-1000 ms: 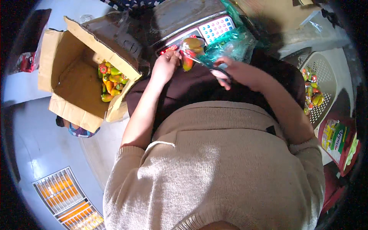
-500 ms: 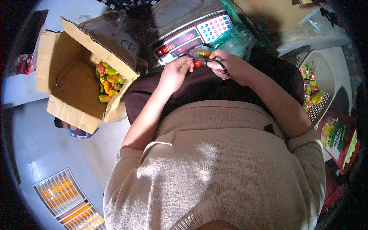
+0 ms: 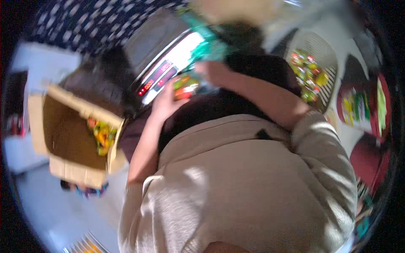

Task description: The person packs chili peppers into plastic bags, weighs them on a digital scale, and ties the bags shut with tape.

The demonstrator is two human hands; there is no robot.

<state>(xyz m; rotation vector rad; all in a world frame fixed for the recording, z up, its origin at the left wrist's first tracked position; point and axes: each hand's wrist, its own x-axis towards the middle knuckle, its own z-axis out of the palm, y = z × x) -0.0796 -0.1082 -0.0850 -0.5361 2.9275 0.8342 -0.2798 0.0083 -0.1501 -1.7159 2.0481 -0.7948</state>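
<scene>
My left hand (image 3: pixel 165 103) is closed on a small clear bag of red, green and yellow peppers (image 3: pixel 185 87), held low in front of the scale. My right hand (image 3: pixel 210 72) is just right of the bag, by the crumpled green plastic (image 3: pixel 211 48). Motion smears its fingers, and no scissors can be made out there. A digital scale (image 3: pixel 162 69) with red lit figures stands beyond both hands.
On the left a cardboard box (image 3: pixel 63 126) lies tilted with loose peppers (image 3: pixel 102 135) inside. A beige perforated basket (image 3: pixel 329 55) on the right holds bagged peppers (image 3: pixel 310 76). Beside it lies a red-edged package (image 3: pixel 360 105). Dark patterned cloth (image 3: pixel 93 25) is at the far left.
The view has swung right, so the basket shows more fully. My left hand now holds the bag of peppers. The scissors seen in my right hand no longer show.
</scene>
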